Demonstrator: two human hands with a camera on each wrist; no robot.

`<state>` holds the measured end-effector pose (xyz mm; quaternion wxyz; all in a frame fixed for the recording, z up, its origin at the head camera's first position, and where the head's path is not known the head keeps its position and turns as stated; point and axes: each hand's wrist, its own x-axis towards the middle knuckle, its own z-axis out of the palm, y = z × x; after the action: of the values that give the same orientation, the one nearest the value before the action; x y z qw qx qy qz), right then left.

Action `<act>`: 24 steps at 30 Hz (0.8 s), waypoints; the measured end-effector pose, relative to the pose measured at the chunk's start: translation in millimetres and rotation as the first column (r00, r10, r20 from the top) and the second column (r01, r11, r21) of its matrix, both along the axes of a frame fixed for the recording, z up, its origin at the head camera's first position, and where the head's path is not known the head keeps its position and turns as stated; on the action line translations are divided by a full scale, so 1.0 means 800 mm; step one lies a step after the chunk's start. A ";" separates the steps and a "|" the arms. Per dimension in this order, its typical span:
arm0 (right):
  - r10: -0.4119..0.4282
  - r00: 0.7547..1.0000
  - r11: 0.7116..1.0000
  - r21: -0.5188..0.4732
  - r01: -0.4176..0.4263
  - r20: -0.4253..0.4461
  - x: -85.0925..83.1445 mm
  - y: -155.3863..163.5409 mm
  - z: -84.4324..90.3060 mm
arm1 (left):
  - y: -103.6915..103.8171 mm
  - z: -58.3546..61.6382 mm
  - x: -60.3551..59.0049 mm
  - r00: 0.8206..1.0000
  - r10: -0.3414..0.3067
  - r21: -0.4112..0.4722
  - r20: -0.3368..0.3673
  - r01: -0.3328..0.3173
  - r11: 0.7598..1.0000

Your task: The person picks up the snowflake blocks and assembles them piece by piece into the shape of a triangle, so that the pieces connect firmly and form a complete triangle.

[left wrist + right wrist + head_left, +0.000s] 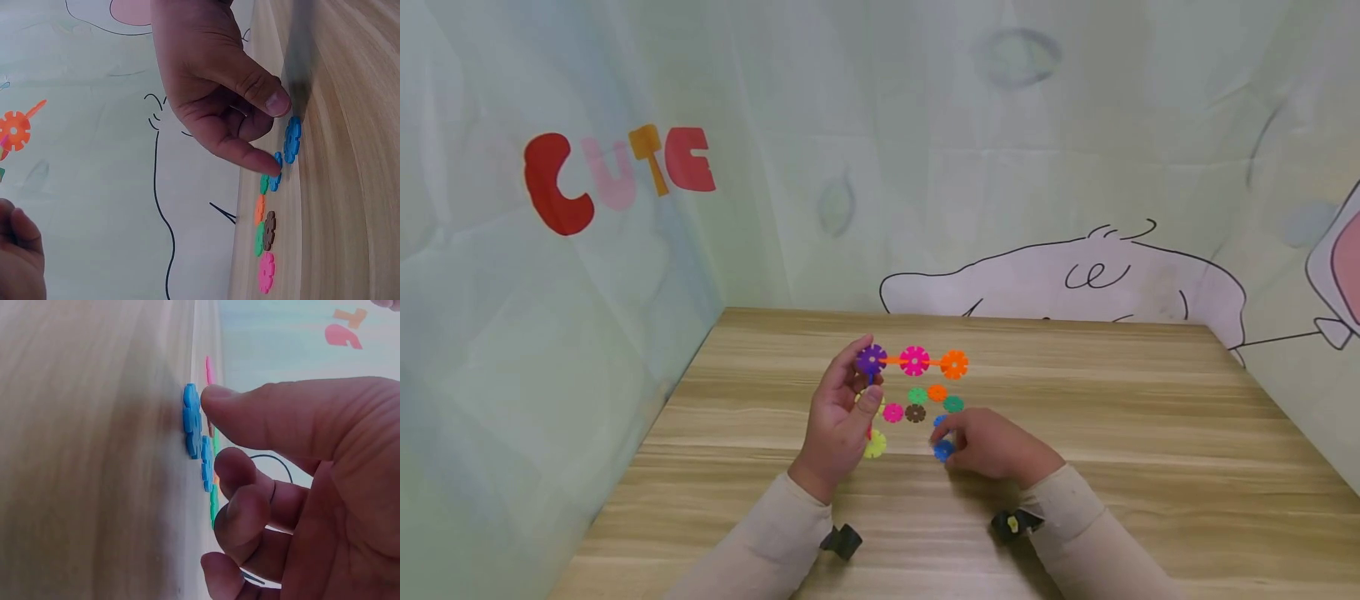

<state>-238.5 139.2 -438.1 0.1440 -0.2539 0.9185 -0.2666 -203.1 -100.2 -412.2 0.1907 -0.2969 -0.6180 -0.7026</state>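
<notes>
My left hand [863, 392] holds up a row of toothed plastic discs: purple [871, 360], pink [914, 361] and orange [954, 364], joined by orange links. It grips the row at the purple end, and a yellow disc [875, 446] shows below the palm. My right hand [951, 442] is low on the table with curled fingers. Its thumb tip touches a blue disc [192, 419] lying flat, and its forefinger reaches a second blue disc [275, 172] beside it. The left wrist view shows the right hand [272, 131] from the side, with the left hand [19, 262] at the lower left.
Loose discs lie between the hands on the wooden table [1150, 433]: green [917, 395], orange [937, 392], teal [953, 404], pink [892, 412] and brown [915, 413]. Printed fabric walls [625, 250] close in the table at the back and on both sides.
</notes>
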 end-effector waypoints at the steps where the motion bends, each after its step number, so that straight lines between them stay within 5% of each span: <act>1: -0.003 1.000 1.000 0.000 0.003 -0.003 0.000 0.000 0.000 | 0.000 0.000 0.000 1.000 0.001 -0.002 0.001 -0.001 1.000; 15: -0.074 0.996 0.991 0.105 0.078 -0.042 0.003 -0.003 0.000 | -0.002 0.001 -0.001 0.999 0.028 -0.031 0.022 -0.027 0.999; 24: -0.053 0.998 0.996 0.074 0.054 -0.016 0.003 0.004 0.003 | -0.003 0.002 0.000 0.999 0.030 -0.033 0.028 -0.029 0.999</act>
<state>-236.2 142.1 -435.5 0.1398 -0.2257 0.9352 -0.2344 -203.1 -102.3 -410.3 0.1876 -0.2807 -0.6364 -0.6936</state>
